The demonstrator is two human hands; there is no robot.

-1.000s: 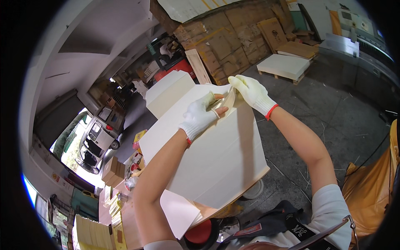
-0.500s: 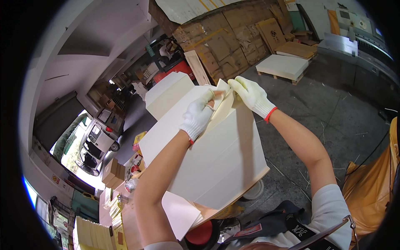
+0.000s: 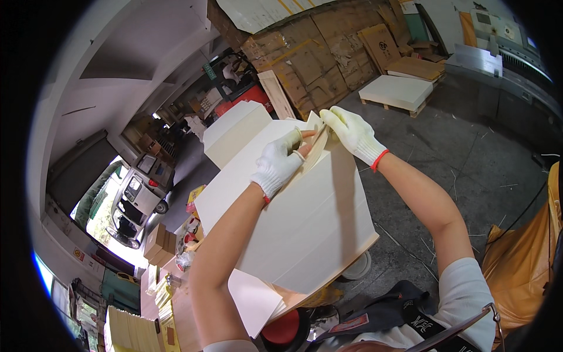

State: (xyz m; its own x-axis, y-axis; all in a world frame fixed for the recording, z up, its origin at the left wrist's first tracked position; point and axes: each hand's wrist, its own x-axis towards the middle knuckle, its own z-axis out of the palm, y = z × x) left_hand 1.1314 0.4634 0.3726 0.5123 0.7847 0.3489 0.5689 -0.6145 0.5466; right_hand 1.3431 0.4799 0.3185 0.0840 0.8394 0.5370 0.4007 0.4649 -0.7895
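A large stack of white paper sheets [image 3: 305, 229] lies in front of me, and the sheets at its far corner [image 3: 314, 157] are lifted and bent up. My right hand [image 3: 353, 134], in a white knitted glove with a red cuff edge, pinches that raised corner. Against the bent sheets rests my left hand [image 3: 277, 163], in a similar glove that leaves the thumb and forefinger tips bare. Those two fingertips are spread apart at the sheet edges. Another block of white paper [image 3: 237, 132] sits beyond the left hand.
Loose white sheets [image 3: 255, 299] lie near my left forearm. A table [image 3: 185, 320] on the left carries small boxes [image 3: 159, 243] and bundled paper strips. Back right, a pallet holds a white paper stack [image 3: 396, 91]. Orange sheeting [image 3: 525, 246] hangs at the right. A red forklift [image 3: 249, 97] stands behind.
My left thumb and forefinger have spread apart at the sheet edges, where they were closer together before. The right hand keeps its pinch on the corner.
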